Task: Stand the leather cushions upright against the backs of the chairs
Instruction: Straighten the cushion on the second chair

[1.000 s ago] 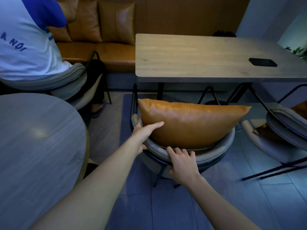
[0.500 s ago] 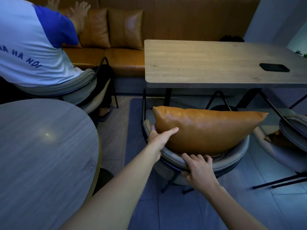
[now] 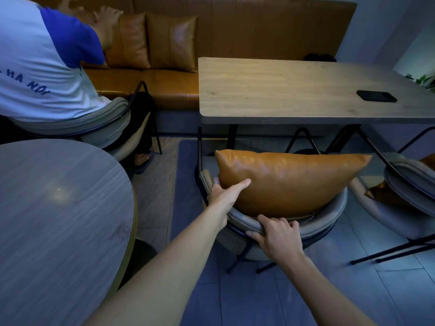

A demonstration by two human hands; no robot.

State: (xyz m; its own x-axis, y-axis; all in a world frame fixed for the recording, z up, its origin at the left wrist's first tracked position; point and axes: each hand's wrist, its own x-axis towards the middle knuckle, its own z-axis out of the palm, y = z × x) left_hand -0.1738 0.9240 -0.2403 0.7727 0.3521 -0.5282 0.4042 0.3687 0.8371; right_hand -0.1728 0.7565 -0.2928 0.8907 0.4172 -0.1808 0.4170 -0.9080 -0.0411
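Observation:
A tan leather cushion (image 3: 289, 182) stands on edge in a grey padded chair (image 3: 329, 222), leaning against its curved back. My left hand (image 3: 226, 194) grips the cushion's lower left corner, thumb on the near face and fingers behind it. My right hand (image 3: 277, 236) clasps the top rim of the chair back, just below the cushion. A second grey chair (image 3: 409, 184) at the right edge holds another tan cushion (image 3: 386, 196), mostly hidden behind its back.
A rectangular wooden table (image 3: 294, 90) with a black phone (image 3: 376, 96) stands beyond the chair. A round grey table (image 3: 54, 220) fills the left foreground. A person in a white and blue shirt (image 3: 40, 64) sits at the left. Tan sofa (image 3: 164, 85) cushions line the far wall.
The view has shifted, so the chair and cushion sit further right and lower. My right hand's fingers have curled over the chair-back rim. My left hand stays on the cushion's corner.

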